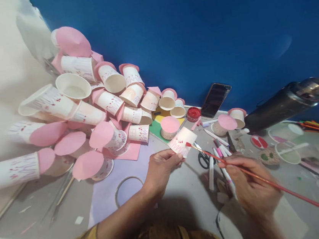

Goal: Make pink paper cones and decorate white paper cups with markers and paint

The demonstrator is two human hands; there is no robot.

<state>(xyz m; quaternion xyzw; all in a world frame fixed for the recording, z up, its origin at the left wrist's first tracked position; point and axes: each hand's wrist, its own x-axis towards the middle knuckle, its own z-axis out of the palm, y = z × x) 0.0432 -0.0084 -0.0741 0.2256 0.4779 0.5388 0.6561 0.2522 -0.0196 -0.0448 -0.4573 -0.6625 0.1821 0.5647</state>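
Note:
My left hand (163, 169) is closed on the rim of a small white paper cup (182, 139), held tilted over the table. Purple strokes and red dabs mark the cup's side. In my right hand (249, 182) is a long, thin paintbrush (258, 179) with a red handle, gripped like a pen. Its red-loaded tip meets the cup's painted side or hovers just off it; I cannot tell which. Behind the cup sits another paper cup with a round pink paper piece (169, 124) on it. An open pot of red paint (193, 114) stands farther back, near the wall.
Many decorated cups with pink paper tops (88, 164) are heaped at the left. Black-handled scissors (206, 160) and several markers (211, 173) lie near my right hand. A phone (215, 99) leans on the blue wall, and a dark metal flask (278, 104) stands at the right.

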